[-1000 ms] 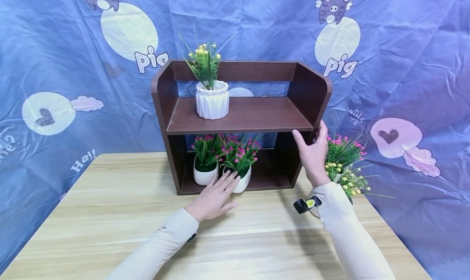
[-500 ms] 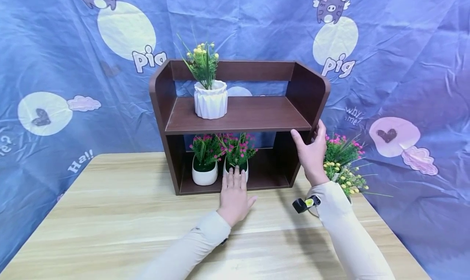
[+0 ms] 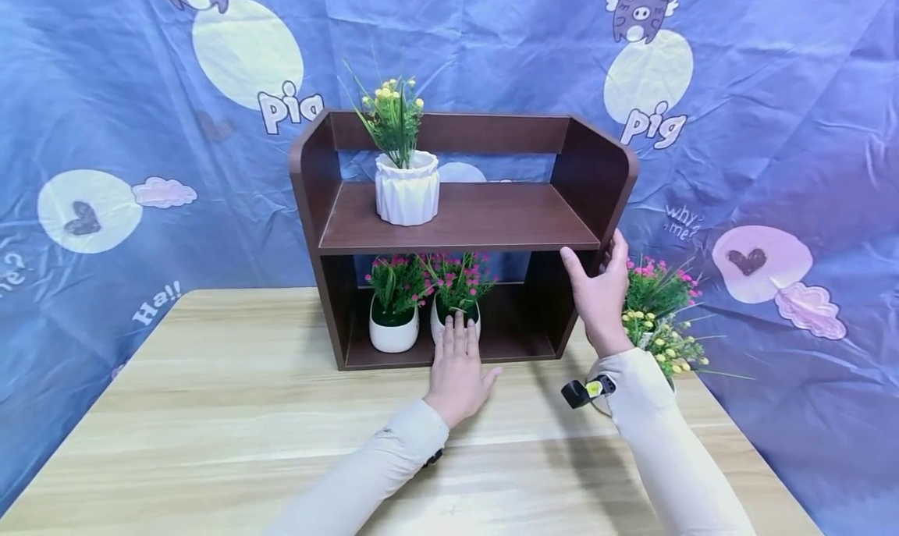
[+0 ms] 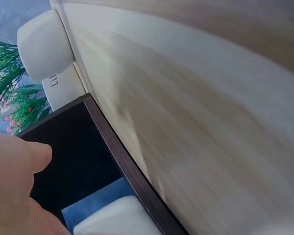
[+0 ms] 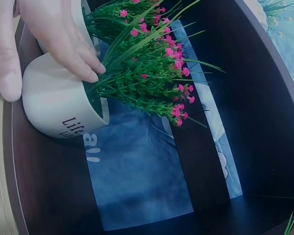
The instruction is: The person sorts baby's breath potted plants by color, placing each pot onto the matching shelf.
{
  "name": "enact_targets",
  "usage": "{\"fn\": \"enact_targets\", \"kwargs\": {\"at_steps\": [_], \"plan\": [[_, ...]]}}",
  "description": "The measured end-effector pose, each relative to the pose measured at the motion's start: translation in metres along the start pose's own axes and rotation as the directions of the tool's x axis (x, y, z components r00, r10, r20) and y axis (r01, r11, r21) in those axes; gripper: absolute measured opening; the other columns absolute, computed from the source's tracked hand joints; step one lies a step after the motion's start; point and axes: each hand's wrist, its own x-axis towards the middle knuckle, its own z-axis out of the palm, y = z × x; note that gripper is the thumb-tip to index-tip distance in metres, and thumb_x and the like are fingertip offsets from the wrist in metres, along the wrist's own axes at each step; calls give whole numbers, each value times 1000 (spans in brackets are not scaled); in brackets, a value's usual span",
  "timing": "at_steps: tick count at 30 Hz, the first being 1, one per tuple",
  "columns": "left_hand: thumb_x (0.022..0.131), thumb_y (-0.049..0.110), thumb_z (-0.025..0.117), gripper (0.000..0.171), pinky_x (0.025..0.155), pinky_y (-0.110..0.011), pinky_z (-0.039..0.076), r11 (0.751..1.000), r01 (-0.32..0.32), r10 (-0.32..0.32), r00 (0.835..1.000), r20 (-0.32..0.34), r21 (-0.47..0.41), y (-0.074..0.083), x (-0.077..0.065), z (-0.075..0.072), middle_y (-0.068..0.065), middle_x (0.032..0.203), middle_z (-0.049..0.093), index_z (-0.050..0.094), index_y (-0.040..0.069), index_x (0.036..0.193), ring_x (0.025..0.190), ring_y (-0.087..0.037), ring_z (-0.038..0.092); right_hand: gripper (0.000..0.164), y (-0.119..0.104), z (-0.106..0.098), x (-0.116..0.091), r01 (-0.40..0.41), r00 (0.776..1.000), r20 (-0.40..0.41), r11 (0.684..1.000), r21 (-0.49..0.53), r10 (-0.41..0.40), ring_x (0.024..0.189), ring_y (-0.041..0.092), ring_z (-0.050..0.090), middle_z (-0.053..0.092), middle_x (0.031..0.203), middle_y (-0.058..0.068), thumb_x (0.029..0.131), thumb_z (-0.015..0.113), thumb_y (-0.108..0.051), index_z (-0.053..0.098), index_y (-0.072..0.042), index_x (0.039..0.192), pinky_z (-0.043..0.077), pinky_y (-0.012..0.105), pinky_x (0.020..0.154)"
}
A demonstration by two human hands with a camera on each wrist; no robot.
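Note:
My left hand point(image 3: 460, 376) lies with straight fingers against the front of a white pot with pink flowers point(image 5: 49, 100), which stands on the lower level of a dark brown two-tier shelf point(image 3: 485, 216). Lettering reading "Life" shows on this pot in the right wrist view. Just left of it stands a second white pot with pink flowers point(image 3: 393, 335). My right hand point(image 3: 600, 298) holds the shelf's right side panel, thumb in front and fingers round the outside. On the upper level, toward the left, is a white ribbed pot with yellow flowers point(image 3: 407, 195).
Right of the shelf, more potted flowers point(image 3: 663, 317), pink and yellow, stand partly behind my right arm. Everything rests on a light wooden table point(image 3: 211, 411). A blue printed curtain point(image 3: 492, 44) hangs behind.
My left hand has shifted right and come squarely in front of the right-hand pot, which now sits straighter and slightly farther back on the lower level. My right hand stays on the shelf side.

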Motion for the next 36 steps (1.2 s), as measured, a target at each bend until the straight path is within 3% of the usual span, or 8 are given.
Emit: {"fn": "enact_targets", "kwargs": {"at_steps": [8,18,25,32,36], "plan": [[93,49,56,82,113,-57,20,999,-51,51,999,8,-8,-15,-7,-4,-27,156,11,23,1,151,143,-45,11,69,-6,0,-2,13,1000,4,1000,-16,-13,125,26,45,46,139,16,89,68,-17,32,-6,146,36,38,106],[91,46,60,81,113,-55,25,993,-120,120,993,-18,1,-9,-3,-5,-20,155,23,29,-1,149,141,-47,16,69,-4,0,-1,20,1000,-2,1000,-18,-20,124,25,46,46,139,13,89,68,-19,32,-10,146,37,38,105],[90,46,61,80,112,-56,23,992,-129,129,992,-11,-5,-10,-1,-4,-16,156,25,30,1,149,142,-45,17,68,-5,0,-2,25,1000,-2,1000,-16,-25,123,26,47,46,139,16,88,68,-15,33,-5,146,38,38,104],[92,45,58,78,111,-65,17,988,-105,113,992,60,-114,-13,-1,-11,-12,159,16,26,6,151,145,-40,10,67,-1,-1,0,12,1000,-6,1000,-15,-12,123,27,46,45,140,16,89,66,-17,32,-9,146,37,37,105],[93,46,56,78,111,-65,10,969,-128,144,988,63,-210,-19,-4,-20,-10,161,8,23,9,153,146,-38,4,70,16,-2,7,13,1000,-1,1000,-17,-13,124,24,46,46,140,12,88,69,-19,32,-11,147,37,37,105]]}}
